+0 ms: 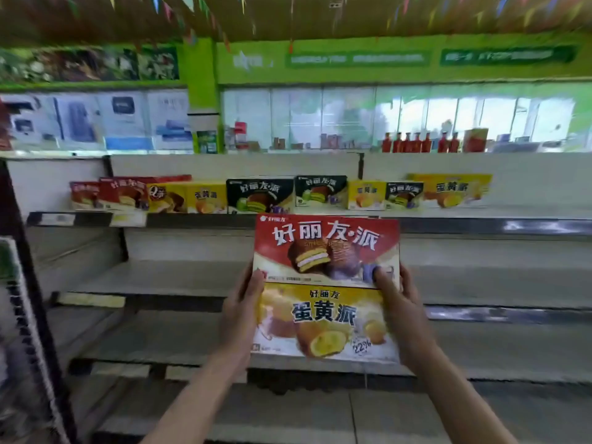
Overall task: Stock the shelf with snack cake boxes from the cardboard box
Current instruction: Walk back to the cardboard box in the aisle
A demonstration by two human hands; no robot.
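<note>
Two snack cake boxes sit upright between your hands, faces toward you: a red box (326, 249) with a chocolate-coated pie printed on it above, and a yellow box (323, 322) with egg-yolk cakes printed on it below, the red one's lower edge meeting the yellow one's upper edge. Your left hand (238, 310) grips the left side of the pair, thumb curled over the front at the seam between the boxes, the other fingers hidden behind. Your right hand (402, 310) grips the right side in the same way, its thumb lying over the red box's lower right corner. Both forearms reach in from the bottom of the view. You are holding the boxes in front of the shelf unit, the red box's top edge level with the front rail of the top shelf (198, 220). On that shelf stands a row of boxes (259, 195), upright and side by side: red ones at the left, then yellow, dark ones with green cakes in the middle, and more yellow at the right. Bare lower shelves (160, 277) step down behind your hands. Farther back, a row of red bottles (419, 142) lines a counter under a green wall.
</note>
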